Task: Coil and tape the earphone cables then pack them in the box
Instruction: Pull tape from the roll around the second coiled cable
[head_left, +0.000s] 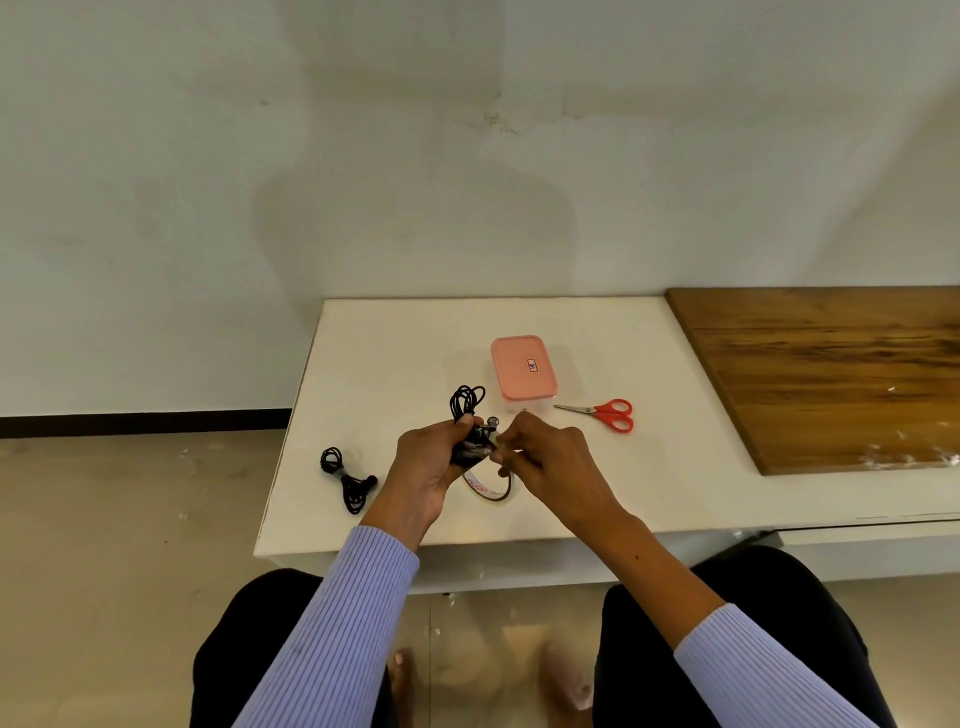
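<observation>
My left hand (434, 467) grips a coiled black earphone cable (466, 402) above the white table (597, 483); its loops stick up past my fingers. My right hand (545, 460) pinches at the middle of that same coil, where clear tape seems to wrap it. A tape roll (491, 488) lies on the table just under my hands, partly hidden. A second black earphone cable (347, 480), coiled and bound, lies at the table's left edge. The pink box (523, 371) stands behind my hands with its lid on.
Red-handled scissors (605, 414) lie to the right of the box. A wooden board (831, 374) covers the right end of the surface. A wall stands close behind the table. My knees sit under its front edge.
</observation>
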